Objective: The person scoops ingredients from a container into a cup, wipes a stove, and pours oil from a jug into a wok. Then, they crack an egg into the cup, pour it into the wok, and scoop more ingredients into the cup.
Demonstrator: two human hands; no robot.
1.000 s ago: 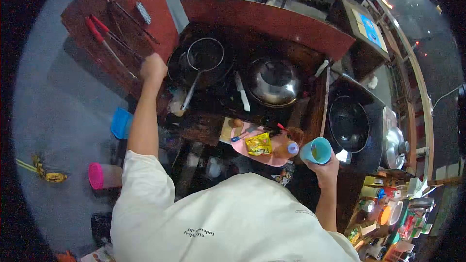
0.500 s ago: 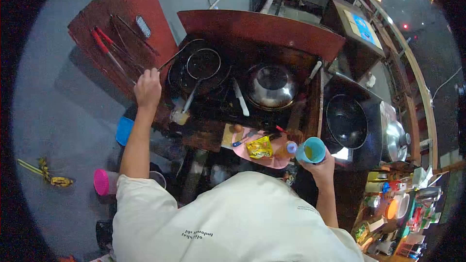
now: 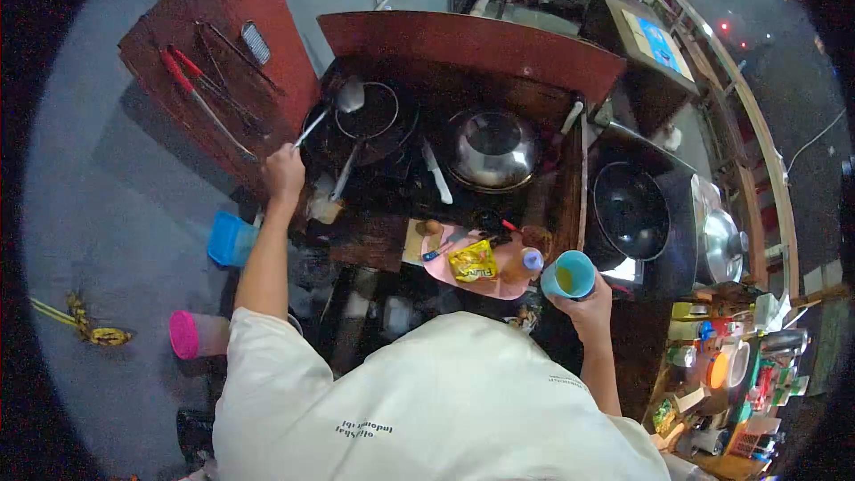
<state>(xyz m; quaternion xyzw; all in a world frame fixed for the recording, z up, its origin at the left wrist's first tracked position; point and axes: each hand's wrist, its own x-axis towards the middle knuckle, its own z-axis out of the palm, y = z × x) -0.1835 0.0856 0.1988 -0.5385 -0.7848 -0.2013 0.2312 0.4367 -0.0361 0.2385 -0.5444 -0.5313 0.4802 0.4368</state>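
Observation:
My left hand (image 3: 283, 174) is closed around the handle of a metal ladle (image 3: 351, 96). The ladle's rounded head is over the dark wok (image 3: 392, 147) at the back left, beside a round wire strainer (image 3: 381, 86) whose handle points toward me. At the right, my right hand (image 3: 588, 307) grips a light blue cup (image 3: 577, 269) with some yellow liquid in it. Close to that cup stands a bottle with a purple cap (image 3: 532, 259). A yellow packet (image 3: 472, 261) and a knife with a blue handle (image 3: 435, 254) lie on a pink board (image 3: 508, 288).
A white-handled knife (image 3: 436, 174) lies between the wok and a domed metal lid (image 3: 492, 147). Another black wok (image 3: 631, 209) is farther right. Red-handled tongs (image 3: 183, 71) hang on the red panel (image 3: 285, 27). An egg (image 3: 430, 227) sits near the pink board.
My left hand has moved down and slightly right, and the ladle's head now shows over the wok. My right hand still holds the cup in nearly the same place.

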